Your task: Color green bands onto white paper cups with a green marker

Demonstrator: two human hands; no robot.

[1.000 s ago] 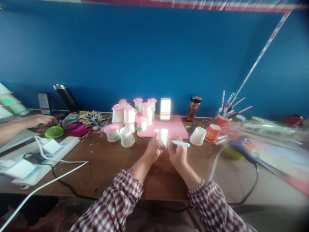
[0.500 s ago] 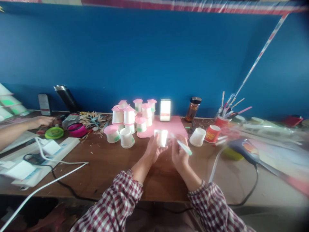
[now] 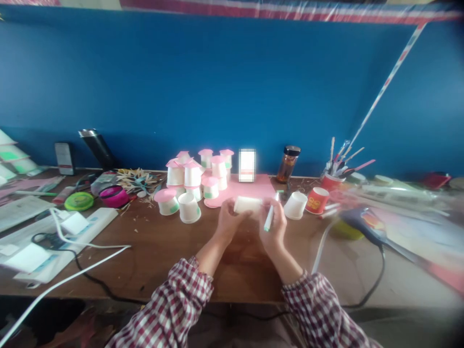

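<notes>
Both hands hold a small white paper cup (image 3: 247,204) turned on its side above the brown table (image 3: 163,246). My left hand (image 3: 227,221) grips the cup's left end. My right hand (image 3: 274,227) touches its right end while also holding a white marker with a green tip (image 3: 269,218), which points up and down. Just beyond lies a pink paper sheet (image 3: 253,187). To the left stands a cluster of white cups with pink lids (image 3: 195,176).
An upturned white cup (image 3: 295,205) and a red cup (image 3: 316,200) sit to the right. A brown jar (image 3: 288,164), a pot of brushes (image 3: 335,176), a hair dryer (image 3: 362,222), a white power strip with cables (image 3: 72,224) and tape rolls (image 3: 114,195) lie around.
The cup went from upright to lying on its side between both hands. The marker swung from sideways to upright. Another person's arm at the far left has left the view.
</notes>
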